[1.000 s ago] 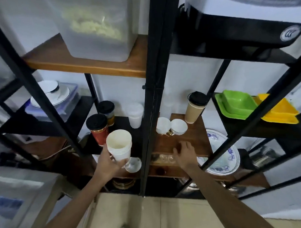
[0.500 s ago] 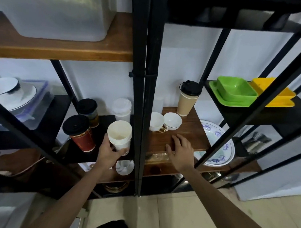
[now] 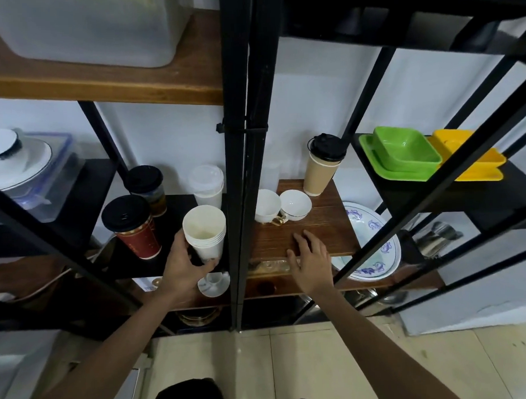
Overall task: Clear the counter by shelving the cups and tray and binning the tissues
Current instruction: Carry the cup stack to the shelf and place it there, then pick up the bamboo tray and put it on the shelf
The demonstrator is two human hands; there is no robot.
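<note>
The left hand (image 3: 185, 266) is closed around a stack of white paper cups (image 3: 205, 231), holding it upright over the dark shelf (image 3: 178, 202) beside a red cup with a black lid (image 3: 131, 226). The right hand (image 3: 310, 259) lies open and flat on the wooden shelf (image 3: 322, 224), holding nothing, near two white teacups (image 3: 281, 206).

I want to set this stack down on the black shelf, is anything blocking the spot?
Nothing visible blocks it. The left hand holds the stack of white paper cups over bare black shelf, between the red cup and the black post.

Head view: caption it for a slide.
Left hand sets stacked paper cups on shelf; right hand rests on wooden tray.
</note>
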